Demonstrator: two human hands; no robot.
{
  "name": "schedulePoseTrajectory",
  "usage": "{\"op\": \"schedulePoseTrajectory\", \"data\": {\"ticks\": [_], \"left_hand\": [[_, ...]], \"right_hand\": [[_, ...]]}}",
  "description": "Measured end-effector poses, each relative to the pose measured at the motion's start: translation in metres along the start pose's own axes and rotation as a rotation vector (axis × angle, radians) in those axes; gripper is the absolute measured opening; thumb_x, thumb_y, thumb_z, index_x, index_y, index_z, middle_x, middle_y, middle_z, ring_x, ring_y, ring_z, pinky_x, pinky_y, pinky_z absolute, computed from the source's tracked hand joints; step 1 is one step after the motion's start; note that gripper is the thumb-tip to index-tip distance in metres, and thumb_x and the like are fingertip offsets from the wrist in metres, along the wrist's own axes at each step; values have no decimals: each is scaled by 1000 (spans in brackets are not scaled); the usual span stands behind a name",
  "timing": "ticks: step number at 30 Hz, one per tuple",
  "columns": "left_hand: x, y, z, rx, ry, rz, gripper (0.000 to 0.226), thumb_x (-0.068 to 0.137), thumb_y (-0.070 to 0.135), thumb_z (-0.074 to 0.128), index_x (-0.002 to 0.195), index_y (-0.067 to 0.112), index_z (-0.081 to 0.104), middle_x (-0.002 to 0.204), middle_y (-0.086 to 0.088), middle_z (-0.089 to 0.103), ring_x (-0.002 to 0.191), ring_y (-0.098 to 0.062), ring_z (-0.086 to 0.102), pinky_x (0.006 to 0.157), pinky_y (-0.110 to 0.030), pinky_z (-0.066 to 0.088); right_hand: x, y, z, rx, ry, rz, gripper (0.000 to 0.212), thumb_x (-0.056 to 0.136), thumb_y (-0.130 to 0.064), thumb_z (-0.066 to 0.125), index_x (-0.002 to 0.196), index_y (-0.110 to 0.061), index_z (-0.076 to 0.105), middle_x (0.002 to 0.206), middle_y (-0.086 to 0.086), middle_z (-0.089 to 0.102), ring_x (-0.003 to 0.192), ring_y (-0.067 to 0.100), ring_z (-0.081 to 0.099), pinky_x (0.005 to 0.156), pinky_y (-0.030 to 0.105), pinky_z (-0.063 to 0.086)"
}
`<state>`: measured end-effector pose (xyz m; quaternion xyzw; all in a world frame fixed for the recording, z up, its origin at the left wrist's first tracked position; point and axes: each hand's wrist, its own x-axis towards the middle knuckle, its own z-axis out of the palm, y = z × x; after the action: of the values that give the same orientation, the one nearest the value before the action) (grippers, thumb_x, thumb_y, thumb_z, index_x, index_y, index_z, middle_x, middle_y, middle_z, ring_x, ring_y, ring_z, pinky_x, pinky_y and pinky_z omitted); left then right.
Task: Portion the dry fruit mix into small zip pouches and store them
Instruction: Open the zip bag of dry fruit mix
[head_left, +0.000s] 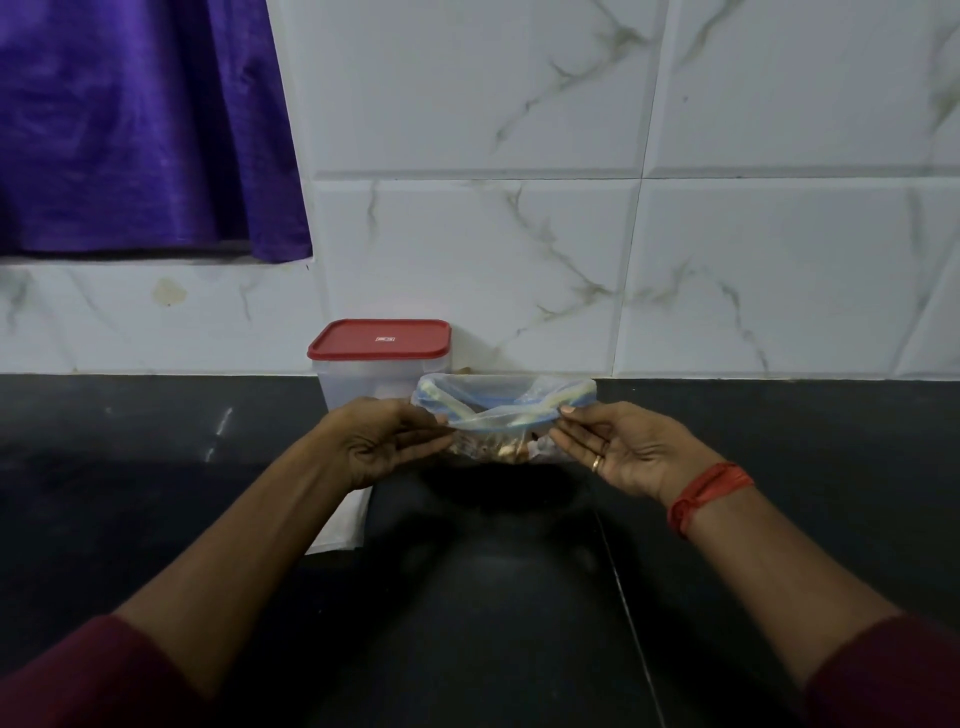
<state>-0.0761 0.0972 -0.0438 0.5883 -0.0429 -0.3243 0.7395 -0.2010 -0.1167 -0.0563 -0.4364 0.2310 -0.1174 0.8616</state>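
Both hands, left hand (387, 441) and right hand (618, 452), pinch the filled zip pouch (498, 410) by its gaping mouth (fruit inside); sealing likely comes next.

Dark maroon sleeves (88, 670) cover both upper arms, forearms bare – a red thread band (707, 492) circles the right wrist, a gold ring (597, 462) on the right hand (631, 452)

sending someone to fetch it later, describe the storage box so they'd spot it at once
Look along the black counter to where it meets the white marble-tiled wall. Below and right of the purple curtain stands a clear plastic container by the wall. Its red lid sets it apart from the soft blue-edged zip pouch held in front.
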Motion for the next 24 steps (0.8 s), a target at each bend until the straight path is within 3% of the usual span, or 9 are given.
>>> {"op": "schedulePoseTrajectory", "data": {"ticks": [4, 8, 11, 14, 17, 20, 22, 24], "left_hand": [[2, 0, 1, -112, 32, -33, 10, 90, -16, 53, 96, -10, 59, 81, -26, 70, 67, -31, 74, 63, -37, 62], [2, -3, 3, -203, -11, -50, 15, 91, -15, 49, 99, -8, 59, 98, -25, 65, 88, -31, 67, 70, -43, 60], [1, -4, 6, -258, -68, -45, 28, 77, -14, 51, 102, -2, 55, 103, -21, 62, 94, -29, 65, 77, -49, 58], [-5, -4, 7, -304, -116, -14, 35, 68, -5, 57, 103, 1, 53, 100, -19, 62, 95, -31, 64, 74, -43, 61], [-9, -3, 11, -317, -118, -15, 37, 73, -3, 62, 108, -1, 53, 105, -21, 62, 93, -36, 66, 64, -43, 64], [-17, -4, 19, -289, -100, -22, 12, 89, -9, 54, 99, -2, 54, 108, -24, 59, 94, -36, 64, 69, -47, 60], [-19, -2, 22, -197, -54, -20, 7, 93, -5, 54, 98, -1, 53, 103, -23, 59, 91, -34, 63, 68, -43, 61], [-17, -1, 17, 45, 48, 19, 16, 93, 2, 60, 108, 0, 54, 111, -23, 59, 91, -31, 65, 71, -41, 62]], "right_hand": [[0, 3, 2, 58, 21, 26, 12, 86, 14, 60, 92, 5, 63, 71, 16, 71, 78, 23, 69, 63, 35, 63], [2, 4, 3, 113, 15, 39, 13, 87, 14, 54, 91, 4, 62, 86, 18, 68, 92, 27, 66, 64, 37, 63], [-1, 3, 6, 166, -5, 39, 10, 87, 5, 53, 94, 2, 59, 94, 18, 65, 97, 30, 65, 81, 41, 61], [-7, 3, 7, 195, -34, 65, 19, 87, -9, 59, 103, 2, 60, 101, 18, 67, 104, 31, 66, 86, 41, 56], [-7, 8, 10, 59, -43, 79, 20, 88, -14, 68, 103, -2, 63, 90, 15, 70, 87, 27, 68, 66, 35, 62], [-3, 13, 14, -48, -22, 44, 21, 87, -11, 71, 104, -2, 63, 86, 14, 68, 77, 23, 66, 51, 27, 58], [-3, 12, 18, -139, 2, -10, 17, 88, -6, 70, 103, 0, 64, 89, 16, 65, 73, 23, 65, 49, 27, 57], [-8, 11, 20, -302, 15, -60, 11, 91, -2, 66, 100, 3, 64, 84, 17, 64, 62, 21, 67, 43, 26, 55]]}}
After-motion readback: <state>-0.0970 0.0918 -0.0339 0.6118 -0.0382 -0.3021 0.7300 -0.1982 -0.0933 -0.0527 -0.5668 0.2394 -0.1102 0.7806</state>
